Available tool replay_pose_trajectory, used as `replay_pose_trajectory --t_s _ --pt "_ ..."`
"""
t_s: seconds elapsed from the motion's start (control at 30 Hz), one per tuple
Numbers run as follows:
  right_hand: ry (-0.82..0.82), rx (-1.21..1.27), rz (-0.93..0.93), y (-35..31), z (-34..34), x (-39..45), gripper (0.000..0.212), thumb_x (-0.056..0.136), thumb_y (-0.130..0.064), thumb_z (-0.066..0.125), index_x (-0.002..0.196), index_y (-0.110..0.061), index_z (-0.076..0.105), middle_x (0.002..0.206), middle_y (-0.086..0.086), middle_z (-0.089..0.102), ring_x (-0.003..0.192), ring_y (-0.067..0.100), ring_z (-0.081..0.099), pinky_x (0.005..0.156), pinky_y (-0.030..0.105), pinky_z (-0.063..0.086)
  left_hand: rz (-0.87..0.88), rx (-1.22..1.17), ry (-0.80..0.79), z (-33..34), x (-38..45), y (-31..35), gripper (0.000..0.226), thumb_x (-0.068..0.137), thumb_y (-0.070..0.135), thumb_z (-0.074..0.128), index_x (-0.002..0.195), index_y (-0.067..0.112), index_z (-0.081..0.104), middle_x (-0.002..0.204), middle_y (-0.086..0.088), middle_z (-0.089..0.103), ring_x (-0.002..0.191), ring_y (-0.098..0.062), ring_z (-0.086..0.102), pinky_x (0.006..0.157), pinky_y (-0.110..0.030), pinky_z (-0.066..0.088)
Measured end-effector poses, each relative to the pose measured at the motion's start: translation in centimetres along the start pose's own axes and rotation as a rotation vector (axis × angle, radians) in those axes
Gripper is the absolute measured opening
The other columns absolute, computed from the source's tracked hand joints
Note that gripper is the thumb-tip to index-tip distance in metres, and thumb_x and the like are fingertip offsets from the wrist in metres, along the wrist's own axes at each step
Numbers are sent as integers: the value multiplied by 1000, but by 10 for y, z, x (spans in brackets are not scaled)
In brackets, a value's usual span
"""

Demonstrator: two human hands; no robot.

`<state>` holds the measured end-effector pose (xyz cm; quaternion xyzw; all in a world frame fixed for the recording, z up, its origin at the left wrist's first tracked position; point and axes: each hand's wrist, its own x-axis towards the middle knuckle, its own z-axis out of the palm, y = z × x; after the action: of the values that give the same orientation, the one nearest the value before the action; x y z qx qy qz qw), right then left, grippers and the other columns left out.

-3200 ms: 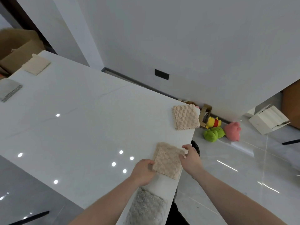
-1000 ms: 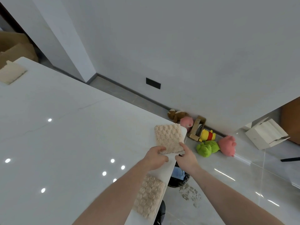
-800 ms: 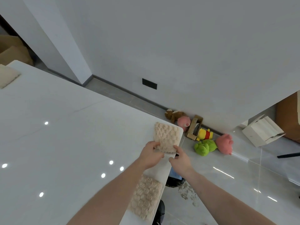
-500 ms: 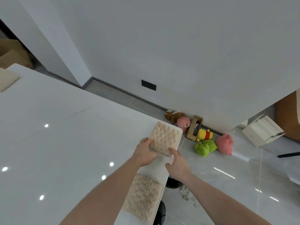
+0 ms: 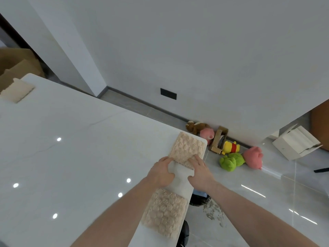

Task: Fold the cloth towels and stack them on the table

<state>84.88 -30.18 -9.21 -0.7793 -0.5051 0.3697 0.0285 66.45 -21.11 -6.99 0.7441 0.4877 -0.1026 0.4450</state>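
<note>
Slid farther onto the corner since half a second ago: beige bubble-textured towel, now lying flat at the far right corner of the white table, near edge under both hands. Left hand at the towel's near left corner, fingers curled over that edge, gripping it. Right hand at the near right corner, fingers laid forward on the fabric with the thumb tucked below; whether pinching or only pressing, cannot tell. Closer along the same table edge, apart from the first, a second beige towel, folded and flat, partly covered by the left forearm. Far across the tabletop at the left, a cream cloth. Beyond the corner, on the grey floor by the wall, plush toys and an open white box.
</note>
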Motion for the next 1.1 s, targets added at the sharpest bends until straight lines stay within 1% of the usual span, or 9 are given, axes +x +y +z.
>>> replay_pose_trajectory --t_s 0.13,0.2,0.3,0.47,0.7,0.8,0.9,1.0,1.1 --pt "159 60 -38 -25 17 -41 78 91 -22 59 160 -29 23 171 -5 2 157 23 7 120 39 33 18 -69 58 -2 -44 -15 67 91 23 59 155 27 39 165 8 23 148 -18 30 115 -30 32" --pt "138 110 -100 -36 39 -73 76 94 -22 59 160 -32 23 171 -9 1 158 21 5 122 38 30 40 -110 107 4 -76 -30 61 91 26 61 150 29 45 162 10 27 148 -15 31 117 -32 33" --pt "68 168 -162 -55 90 -133 76 93 -21 56 160 -35 23 169 -14 -1 157 15 1 125 36 26 61 -86 144 20 -140 -75 52 94 31 61 145 35 49 159 16 28 146 -10 29 113 -22 29" --pt "45 214 -78 -79 169 -222 75 91 -25 55 158 -39 24 168 -20 -1 155 10 3 124 34 25 53 -36 138 59 -242 -166 55 90 21 62 141 37 50 153 24 26 144 -6 29 110 -14 22" --pt "57 176 -13 -106 246 -293 62 86 -27 54 146 -40 45 162 -17 22 150 12 18 120 29 29 190 104 0 88 -321 -220 48 92 26 52 138 40 52 154 20 30 137 -6 34 108 -13 27" --pt "-38 97 2 -115 262 -308 61 86 -29 53 147 -37 45 162 -14 22 151 16 20 122 35 28 236 210 -124 90 -334 -226 54 88 26 49 141 34 51 158 13 31 140 -16 35 113 -26 34" --pt "-133 39 39 -120 270 -318 68 89 -29 53 155 -30 36 169 -9 10 154 20 15 123 38 26 216 355 -246 88 -341 -229 60 85 24 51 145 30 45 163 8 26 142 -24 31 114 -36 35" --pt "-133 14 33 -126 269 -324 70 92 -29 53 159 -25 30 171 -7 2 157 22 10 125 35 23 210 369 -223 82 -353 -221 65 87 23 50 150 31 38 166 10 20 145 -24 27 115 -38 35" --pt "-115 33 28 -134 267 -331 70 96 -29 52 161 -25 26 171 -5 0 156 24 11 124 32 22 196 271 -128 75 -373 -217 64 92 23 50 154 32 36 167 12 16 150 -19 20 118 -35 32"
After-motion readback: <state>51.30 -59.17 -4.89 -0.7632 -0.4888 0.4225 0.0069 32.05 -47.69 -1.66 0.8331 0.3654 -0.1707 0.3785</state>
